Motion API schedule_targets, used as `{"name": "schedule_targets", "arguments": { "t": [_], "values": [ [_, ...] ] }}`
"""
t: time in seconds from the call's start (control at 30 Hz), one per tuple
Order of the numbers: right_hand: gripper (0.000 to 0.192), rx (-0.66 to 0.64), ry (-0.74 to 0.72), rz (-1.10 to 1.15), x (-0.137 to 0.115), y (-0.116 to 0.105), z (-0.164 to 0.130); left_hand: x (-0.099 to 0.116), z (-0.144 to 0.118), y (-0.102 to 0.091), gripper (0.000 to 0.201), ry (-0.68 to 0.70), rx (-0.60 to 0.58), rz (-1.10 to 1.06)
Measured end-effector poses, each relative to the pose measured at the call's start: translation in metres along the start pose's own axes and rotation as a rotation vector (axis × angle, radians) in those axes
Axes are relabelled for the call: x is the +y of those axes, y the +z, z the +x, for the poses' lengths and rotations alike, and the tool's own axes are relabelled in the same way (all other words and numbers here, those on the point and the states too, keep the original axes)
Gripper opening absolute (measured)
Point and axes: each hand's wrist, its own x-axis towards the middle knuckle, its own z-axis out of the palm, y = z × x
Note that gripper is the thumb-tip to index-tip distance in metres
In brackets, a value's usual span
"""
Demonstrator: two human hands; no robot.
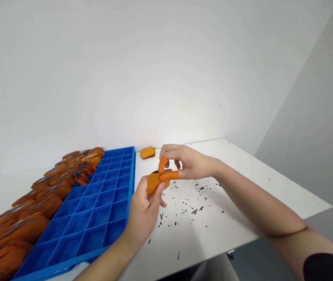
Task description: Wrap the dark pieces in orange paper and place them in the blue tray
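My left hand (143,207) is closed around a flat orange piece (153,184), with its thumb lying across the near face. The piece is tilted above the white table, and its kind is not clear; a dark bit shows at its upper edge. Orange finger cots (172,175) cover the thumb and index finger of my right hand (190,160). Those two fingertips come together in a pinch at the top right of the same piece, while the other fingers curl in behind.
A blue compartment tray (133,171) lies left of my hands. Many orange pieces (52,195) are piled in rows along its left side. A small stack of orange pieces (147,152) sits near the wall. Dark flakes (194,212) are scattered over the white table (237,210).
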Motion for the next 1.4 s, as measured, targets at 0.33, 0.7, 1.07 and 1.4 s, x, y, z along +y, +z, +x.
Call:
{"name": "schedule_targets", "arguments": {
  "t": [0.33,0.7,1.07,1.4],
  "values": [
    [0.014,-0.022,-0.031,-0.158,0.003,0.015,-0.002,-0.001,0.002,0.000,0.031,-0.015,0.047,-0.016],
    [0.027,0.045,0.016,-0.101,-0.002,0.019,0.003,-0.002,0.001,0.000,0.031,-0.035,0.070,-0.116],
    [0.023,0.072,0.002,-0.162,-0.017,-0.008,0.024,-0.017,0.000,0.010,0.037,0.056,0.112,-0.187],
    [0.029,0.125,0.208,-0.191,0.024,0.095,0.205,-0.033,-0.022,0.014,0.051,0.192,-0.480,0.544]
  ]
}}
